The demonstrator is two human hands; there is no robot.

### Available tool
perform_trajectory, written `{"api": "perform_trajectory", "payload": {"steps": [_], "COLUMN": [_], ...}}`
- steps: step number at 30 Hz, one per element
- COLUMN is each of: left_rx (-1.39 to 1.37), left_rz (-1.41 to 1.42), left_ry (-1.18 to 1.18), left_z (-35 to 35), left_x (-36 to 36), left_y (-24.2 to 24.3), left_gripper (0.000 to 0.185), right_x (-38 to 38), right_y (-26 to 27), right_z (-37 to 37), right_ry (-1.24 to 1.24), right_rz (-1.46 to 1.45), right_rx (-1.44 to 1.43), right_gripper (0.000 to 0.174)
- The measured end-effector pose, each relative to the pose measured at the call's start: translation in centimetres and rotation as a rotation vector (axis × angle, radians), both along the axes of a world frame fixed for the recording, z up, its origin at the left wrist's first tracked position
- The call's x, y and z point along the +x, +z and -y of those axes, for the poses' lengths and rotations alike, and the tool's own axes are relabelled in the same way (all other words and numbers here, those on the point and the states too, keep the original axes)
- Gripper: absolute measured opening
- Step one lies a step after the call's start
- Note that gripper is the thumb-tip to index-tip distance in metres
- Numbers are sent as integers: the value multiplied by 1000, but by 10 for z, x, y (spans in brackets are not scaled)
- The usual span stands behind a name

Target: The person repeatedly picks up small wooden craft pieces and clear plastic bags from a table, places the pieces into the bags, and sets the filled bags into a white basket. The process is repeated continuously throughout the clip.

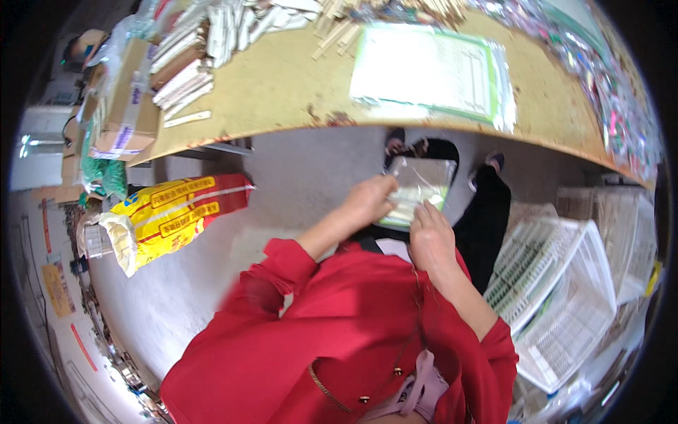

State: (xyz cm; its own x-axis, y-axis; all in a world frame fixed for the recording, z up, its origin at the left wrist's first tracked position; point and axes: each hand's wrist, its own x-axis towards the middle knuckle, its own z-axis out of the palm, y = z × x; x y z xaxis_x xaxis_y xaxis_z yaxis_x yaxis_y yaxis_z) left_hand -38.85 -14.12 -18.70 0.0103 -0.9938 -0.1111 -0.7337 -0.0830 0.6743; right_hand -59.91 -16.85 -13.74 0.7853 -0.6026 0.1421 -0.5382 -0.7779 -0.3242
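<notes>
Over my lap I hold a clear plastic packet (424, 172) with a green-edged insert and pale contents along its lower part. My left hand (372, 197) grips the packet's left side, fingers curled. At its lower right edge, my right hand (433, 236) pinches the plastic between thumb and fingers, though the thumb is hidden. Both hands are below the front edge of a yellowish worktable (265, 90). On that table, beyond the packet, lies a stack of flat green-and-white printed sheets (424, 69) in shiny clear plastic.
White strips (183, 87) are piled at the table's left, beside a taped cardboard box (127, 106). Wooden sticks (339, 37) lie at the back. Small plastic-wrapped items (609, 90) heap along the right. A yellow-and-red sack (180, 212) and white plastic baskets (561, 318) flank me.
</notes>
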Motion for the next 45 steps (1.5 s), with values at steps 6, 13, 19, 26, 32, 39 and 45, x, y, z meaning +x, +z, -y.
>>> {"api": "perform_trajectory", "payload": {"steps": [6,13,19,26,32,39,45], "left_rx": [-206,-551,-370,-401,-362,-455,-401], "left_rz": [-58,493,459,-47,-111,109,363], "left_ry": [-161,443,339,562,223,-24,-27], "left_z": [28,101,112,0,-68,-37,-5], "left_x": [-3,141,162,149,63,-7,-35], "left_y": [75,162,159,212,233,166,69], "left_gripper": [19,19,23,5,14,16,12], "right_x": [-3,-6,-8,-9,-7,-5,-7], "right_y": [14,22,19,24,18,20,6], "right_z": [13,21,22,22,20,15,6], "right_ry": [-74,-121,-129,-136,-119,-136,-104], "right_rz": [81,168,192,202,143,168,175], "right_rx": [-6,59,60,18,-52,-99,-106], "right_gripper": [23,14,15,15,13,14,16]}}
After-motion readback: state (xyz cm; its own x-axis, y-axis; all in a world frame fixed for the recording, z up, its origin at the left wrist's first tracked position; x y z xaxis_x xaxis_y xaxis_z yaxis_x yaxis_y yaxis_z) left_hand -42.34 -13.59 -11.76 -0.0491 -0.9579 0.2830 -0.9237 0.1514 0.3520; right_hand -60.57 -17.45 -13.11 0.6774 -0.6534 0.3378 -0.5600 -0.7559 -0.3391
